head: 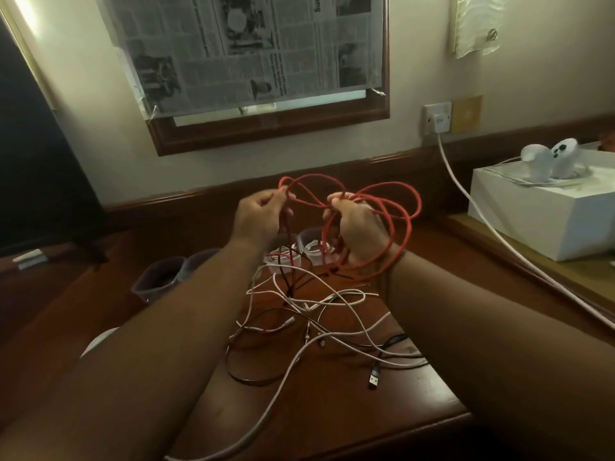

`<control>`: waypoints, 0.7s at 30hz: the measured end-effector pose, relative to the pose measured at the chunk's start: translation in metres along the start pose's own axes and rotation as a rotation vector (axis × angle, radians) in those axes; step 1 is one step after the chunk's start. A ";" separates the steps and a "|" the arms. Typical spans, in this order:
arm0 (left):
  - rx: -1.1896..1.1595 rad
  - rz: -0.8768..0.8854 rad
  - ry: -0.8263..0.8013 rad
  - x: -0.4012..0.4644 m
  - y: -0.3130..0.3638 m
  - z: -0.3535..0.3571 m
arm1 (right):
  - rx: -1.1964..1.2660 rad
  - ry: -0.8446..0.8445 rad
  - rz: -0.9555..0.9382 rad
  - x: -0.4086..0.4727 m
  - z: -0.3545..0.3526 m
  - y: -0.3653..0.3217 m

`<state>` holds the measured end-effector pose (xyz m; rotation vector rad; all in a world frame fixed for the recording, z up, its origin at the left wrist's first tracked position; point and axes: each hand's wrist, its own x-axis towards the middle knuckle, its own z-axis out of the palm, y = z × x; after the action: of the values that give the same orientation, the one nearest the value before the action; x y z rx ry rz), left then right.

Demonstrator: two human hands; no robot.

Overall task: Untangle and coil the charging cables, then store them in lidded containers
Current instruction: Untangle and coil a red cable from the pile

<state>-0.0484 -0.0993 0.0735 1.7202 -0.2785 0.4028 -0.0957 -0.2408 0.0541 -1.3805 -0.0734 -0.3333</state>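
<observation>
Dark wooden table point(332, 410) across the near and middle ground, running to a wall at the far side. On that wall, far and centre, a framed window point(266, 128) covered with newspaper point(246, 44). White box point(545, 221) at the right on a side ledge, two white controllers point(549, 161) standing on top. White wall socket point(437, 119) left of the box, with a pale cord point(482, 221) sloping down to the near right. Tangle of white cables point(319, 314) spread over the table centre, a black cable point(392, 342) mixed in, its USB plug point(374, 380) lying near right. Red cable point(392, 211) raised above the tangle in several loops, a strand hanging down into the pile. Clear containers point(312, 251) just beyond the tangle, partly hidden behind the hands, white cable visible inside. Two more tubs point(159, 277) to the left. Right hand point(357, 227) closed around the gathered red loops, which also drape around the wrist. Left hand point(261, 216) pinching a strand of the red cable between thumb and fingertips.
</observation>
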 end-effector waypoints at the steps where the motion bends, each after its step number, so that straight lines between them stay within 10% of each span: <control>1: -0.053 0.002 0.005 0.003 0.011 0.001 | -0.012 -0.010 0.002 -0.001 0.000 0.002; 21: -0.291 0.185 -0.219 0.002 0.068 0.005 | -0.229 -0.053 -0.207 -0.008 0.019 0.002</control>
<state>-0.0731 -0.1170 0.1349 1.4563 -0.6288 0.2914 -0.0998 -0.2202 0.0536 -1.6131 -0.2286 -0.4897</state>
